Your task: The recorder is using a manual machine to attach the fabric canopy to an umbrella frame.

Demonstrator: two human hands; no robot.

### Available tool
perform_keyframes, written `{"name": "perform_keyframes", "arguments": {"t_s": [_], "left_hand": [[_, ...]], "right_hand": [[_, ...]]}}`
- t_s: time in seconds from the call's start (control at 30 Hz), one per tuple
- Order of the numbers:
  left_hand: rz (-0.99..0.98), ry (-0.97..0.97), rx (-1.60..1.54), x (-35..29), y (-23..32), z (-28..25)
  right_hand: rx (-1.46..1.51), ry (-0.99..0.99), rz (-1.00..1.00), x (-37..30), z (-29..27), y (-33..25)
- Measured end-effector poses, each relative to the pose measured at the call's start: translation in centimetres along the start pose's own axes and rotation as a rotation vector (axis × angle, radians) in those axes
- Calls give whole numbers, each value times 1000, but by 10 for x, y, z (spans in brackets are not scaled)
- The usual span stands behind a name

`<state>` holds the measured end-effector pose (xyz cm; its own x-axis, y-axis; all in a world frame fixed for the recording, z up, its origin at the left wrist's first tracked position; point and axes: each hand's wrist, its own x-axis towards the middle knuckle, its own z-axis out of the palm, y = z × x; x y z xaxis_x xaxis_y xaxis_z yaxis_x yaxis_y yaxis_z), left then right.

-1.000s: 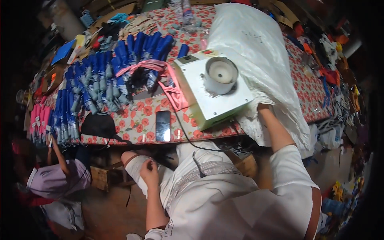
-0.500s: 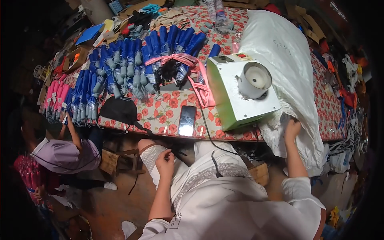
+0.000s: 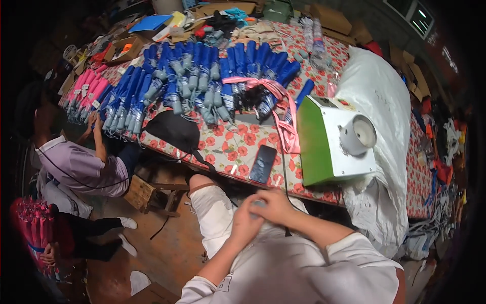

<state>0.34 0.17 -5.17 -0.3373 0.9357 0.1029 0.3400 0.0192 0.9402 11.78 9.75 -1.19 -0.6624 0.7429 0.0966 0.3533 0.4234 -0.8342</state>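
Note:
My left hand (image 3: 246, 219) and my right hand (image 3: 276, 205) meet above my lap, fingers curled in against each other. Between them shows a bit of a small grey piece (image 3: 258, 203), mostly covered by the fingers, so its kind cannot be made out. Beyond my hands, a phone (image 3: 263, 164) lies on the flowered tablecloth (image 3: 223, 147). To the right stands a green and white boxy machine (image 3: 324, 147) with a round metal cup on its face. A large white sack (image 3: 377, 91) leans behind and beside it, its mouth hanging over the table edge.
Many folded blue umbrellas (image 3: 195, 76) with grey handles lie in rows, some tied with a pink strap (image 3: 263, 85). Left are pink umbrellas (image 3: 87, 93), a black cap (image 3: 174, 130) and a seated co-worker (image 3: 83, 164). Another person holds pink umbrellas (image 3: 38, 223). A wooden stool (image 3: 142, 195) stands below.
My right hand has come out of the sack's mouth to my lap. My left hand has moved right to meet it, and a small grey piece now shows between them. The view has turned left.

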Motion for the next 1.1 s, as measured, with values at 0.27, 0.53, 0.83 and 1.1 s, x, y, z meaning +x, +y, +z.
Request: {"name": "perform_keyframes", "arguments": {"t_s": [0.27,0.53,0.83,1.1], "left_hand": [[-441,153,-113,-40,-26,-42],[-496,137,-277,-48,-33,-46],[-509,288,-691,-15,-11,-45],[-425,103,-352,-5,34,-31]], "right_hand": [[-400,366,289,267,29,65],[-389,178,507,333,26,118],[767,-241,732,103,31,68],[732,-198,489,24,7,-32]]}}
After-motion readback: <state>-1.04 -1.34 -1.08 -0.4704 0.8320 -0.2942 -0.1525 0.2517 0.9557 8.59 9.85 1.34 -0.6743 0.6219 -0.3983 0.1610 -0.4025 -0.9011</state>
